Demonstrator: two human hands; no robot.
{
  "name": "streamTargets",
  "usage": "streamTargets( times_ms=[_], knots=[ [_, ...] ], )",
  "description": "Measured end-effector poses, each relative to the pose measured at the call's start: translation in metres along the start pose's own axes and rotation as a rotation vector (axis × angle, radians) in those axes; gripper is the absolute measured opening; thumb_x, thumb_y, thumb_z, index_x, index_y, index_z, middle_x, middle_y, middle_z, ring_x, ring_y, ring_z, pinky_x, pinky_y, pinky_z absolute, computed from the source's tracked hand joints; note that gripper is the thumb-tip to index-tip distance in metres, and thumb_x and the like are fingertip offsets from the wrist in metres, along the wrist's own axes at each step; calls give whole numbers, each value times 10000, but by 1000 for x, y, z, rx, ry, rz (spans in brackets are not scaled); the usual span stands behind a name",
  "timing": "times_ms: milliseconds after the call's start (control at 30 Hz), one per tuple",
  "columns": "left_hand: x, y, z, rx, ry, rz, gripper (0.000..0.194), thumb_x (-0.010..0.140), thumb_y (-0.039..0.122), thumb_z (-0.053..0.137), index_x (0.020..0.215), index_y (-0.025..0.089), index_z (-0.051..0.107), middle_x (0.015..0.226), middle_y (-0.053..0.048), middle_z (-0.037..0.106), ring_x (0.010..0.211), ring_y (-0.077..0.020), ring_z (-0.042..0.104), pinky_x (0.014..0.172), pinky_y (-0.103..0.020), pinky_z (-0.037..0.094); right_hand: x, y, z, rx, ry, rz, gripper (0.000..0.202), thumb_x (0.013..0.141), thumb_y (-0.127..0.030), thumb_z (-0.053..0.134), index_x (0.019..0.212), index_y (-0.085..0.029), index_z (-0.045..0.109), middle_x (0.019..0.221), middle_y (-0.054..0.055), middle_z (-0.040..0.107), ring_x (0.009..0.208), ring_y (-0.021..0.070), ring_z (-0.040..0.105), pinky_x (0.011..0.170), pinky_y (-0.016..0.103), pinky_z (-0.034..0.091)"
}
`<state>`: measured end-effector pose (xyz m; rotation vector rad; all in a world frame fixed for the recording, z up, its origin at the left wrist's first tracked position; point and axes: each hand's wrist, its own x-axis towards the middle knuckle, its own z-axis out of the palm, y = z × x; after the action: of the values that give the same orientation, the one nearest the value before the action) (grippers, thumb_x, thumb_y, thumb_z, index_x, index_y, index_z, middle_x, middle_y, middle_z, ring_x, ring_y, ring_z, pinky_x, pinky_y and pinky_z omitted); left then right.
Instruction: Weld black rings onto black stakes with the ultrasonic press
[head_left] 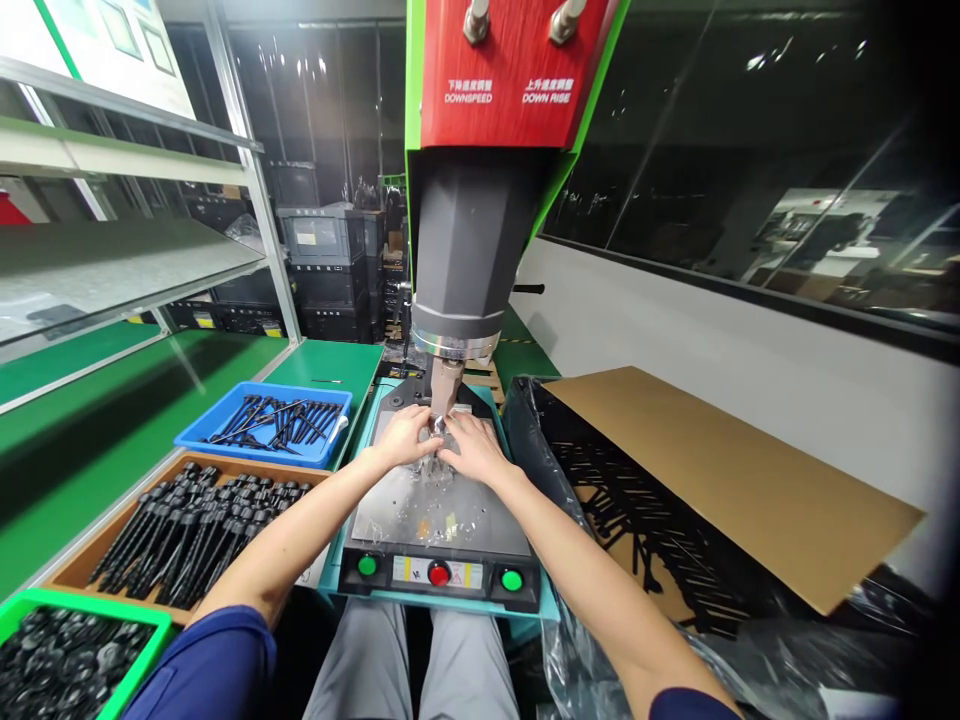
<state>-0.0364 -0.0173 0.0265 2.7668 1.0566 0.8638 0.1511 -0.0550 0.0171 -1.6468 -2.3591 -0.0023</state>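
Two bare hands meet beneath the grey welding horn (pixel 445 385), the left hand (pixel 403 438) and the right hand (pixel 474 446) flanking a small shiny piece (pixel 436 425) at the clear fixture (pixel 437 468). From where I stand, that piece sits toward the far edge of the metal base plate (pixel 379 515), about midway between its side edges. The fingers of both hands are bent and gathered around it, but I cannot tell whether either hand actually grips it or merely steadies it.

Done well, I judge, this calls for light, even pressure from both sides, so that the piece sits squarely in the fixture and does not tilt. The horn's tip is right by the fingertips, so the fingers should be well out of its path before anyone touches the green buttons (pixel 367 566) along the base's near edge.

As for the pose, the forearms come in from the near left and near right and converge in a broad V, reaching over that near edge. Both palms face mostly down and inward, backs of the hands up, thumbs turned toward each other and close together. The right hand's fingers look the straighter, pointing toward the far edge.
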Motion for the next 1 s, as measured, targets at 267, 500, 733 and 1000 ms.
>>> streamTargets(
  times_ms=[267, 500, 733, 1000],
  knots=[
    [-21, 10, 7, -49, 70, -139, 406, 815, 423, 637, 1132, 171, 608, 1230, -138, 618, 1198, -301, 531, 1031, -461, 414, -3, -6, -2, -31, -23, 17, 614, 883, -420, 552, 1438, -214, 389, 1483, 152, 366, 1367, 320, 287, 1063, 510, 283],
    [-56, 32, 15, -142, 219, -238, 470, 824, 411, 641, 1228, 179, 586, 1269, -137, 622, 1242, -299, 532, 1075, -505, 400, -2, -4, 0, 29, 10, 35, 637, 860, -395, 585, 1433, -188, 400, 1474, 166, 383, 1348, 324, 331, 1068, 497, 288],
    [-127, 70, 11, -239, 300, -368, 379, 862, 382, 599, 1191, 195, 611, 1277, -114, 627, 1282, -276, 506, 1082, -489, 414, -22, -1, -8, 153, 198, 74, 570, 849, -387, 587, 1377, -201, 487, 1438, 136, 439, 1318, 313, 387, 1066, 474, 329],
    [-255, 94, 43, -256, 375, -593, 181, 897, 308, 542, 996, 215, 662, 1141, -100, 662, 1151, -246, 580, 1016, -460, 462, -166, 1, 48, 475, 501, 393, 316, 908, -404, 462, 1010, -176, 655, 1010, 117, 677, 942, 242, 637, 890, 380, 493]
  ],
)
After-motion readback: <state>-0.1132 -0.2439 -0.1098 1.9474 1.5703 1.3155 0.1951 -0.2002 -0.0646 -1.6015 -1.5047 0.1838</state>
